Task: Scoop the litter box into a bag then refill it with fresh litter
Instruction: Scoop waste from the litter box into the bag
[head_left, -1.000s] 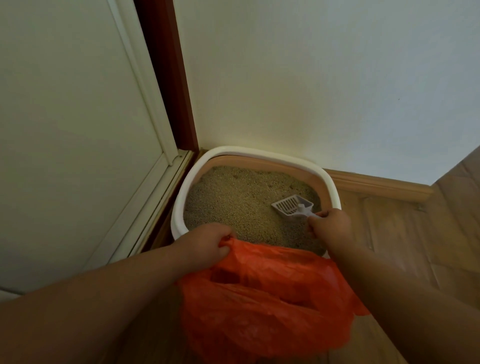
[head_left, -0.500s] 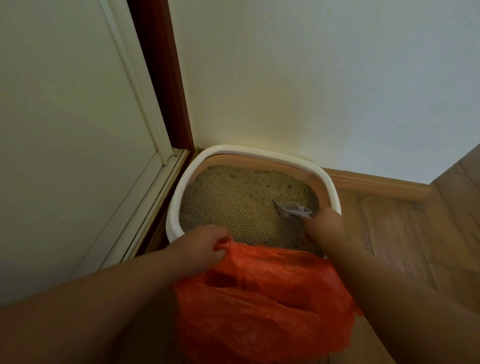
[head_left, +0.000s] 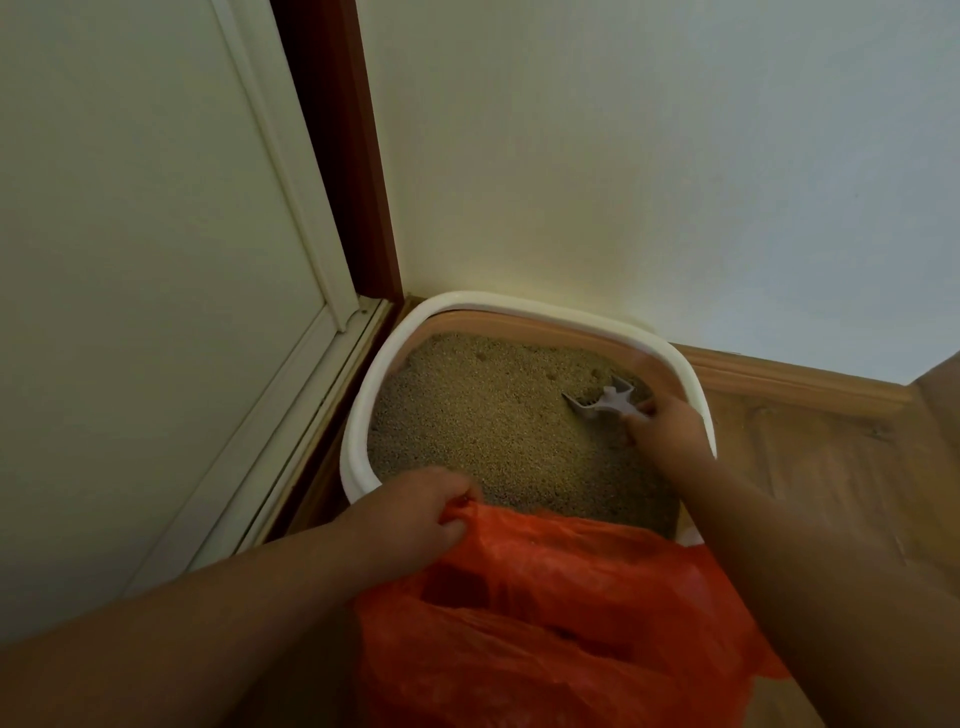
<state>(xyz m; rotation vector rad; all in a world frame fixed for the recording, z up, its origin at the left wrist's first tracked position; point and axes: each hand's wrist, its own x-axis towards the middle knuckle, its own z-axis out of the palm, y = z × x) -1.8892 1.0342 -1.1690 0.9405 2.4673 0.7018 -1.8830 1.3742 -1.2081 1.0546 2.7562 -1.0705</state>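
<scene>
1. My right hand grips the grey scoop, its head dug into the litter near the litter box's right edge.
2. My left hand pinches the orange bag's rim at the box's near edge.

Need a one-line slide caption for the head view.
Right hand digs scoop into litter box; left hand grips orange bag.

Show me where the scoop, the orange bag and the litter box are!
scoop (head_left: 605, 402): head view, on its grey blade in the litter.
orange bag (head_left: 561, 613): head view, on its crumpled side.
litter box (head_left: 358, 415): head view, on its white left rim.
</scene>
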